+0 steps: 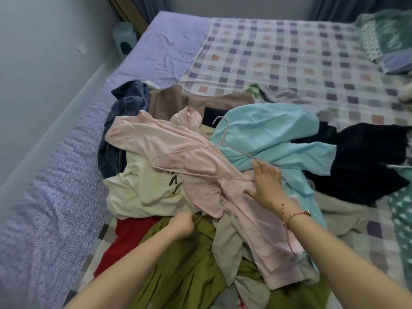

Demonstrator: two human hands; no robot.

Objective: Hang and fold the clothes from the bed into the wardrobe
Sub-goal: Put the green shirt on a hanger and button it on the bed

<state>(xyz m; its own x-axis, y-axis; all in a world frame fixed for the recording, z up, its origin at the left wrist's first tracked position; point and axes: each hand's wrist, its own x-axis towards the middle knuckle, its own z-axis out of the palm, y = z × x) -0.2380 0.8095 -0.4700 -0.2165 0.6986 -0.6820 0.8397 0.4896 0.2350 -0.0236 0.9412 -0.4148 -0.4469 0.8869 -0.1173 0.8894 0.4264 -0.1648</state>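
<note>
Plainly the clothes are all on the bed (66, 175) in one tangled heap, and the wardrobe is nowhere in view; the right hand (266, 182) lies spread with straight fingers on the pink garment (178, 141), its fingertips touching one end of the pink wire hanger (223, 145) that rests across that garment and the light blue garment (267, 130); the left hand (181, 225) is curled into a fist on cloth where the olive garment (185, 264) meets the cream shirt (138, 186), and I judge it grips the olive one.

The risk is the tangle; the pink garment lies draped over the olive and cream pieces, so a pull on either could drag its neighbours along, tip the loose hanger off the pile, or catch its hook in the blue fabric; the hanger's colour nearly matches the pink cloth, so it is easy to lose track of.

The left fingers are buried in folds, so exactly what they hold is unclear; the black garment (367, 157) runs out of frame at the right, where a pale bar, perhaps a second hanger, is too cut off to name; the lower layers of the heap are covered.
</note>
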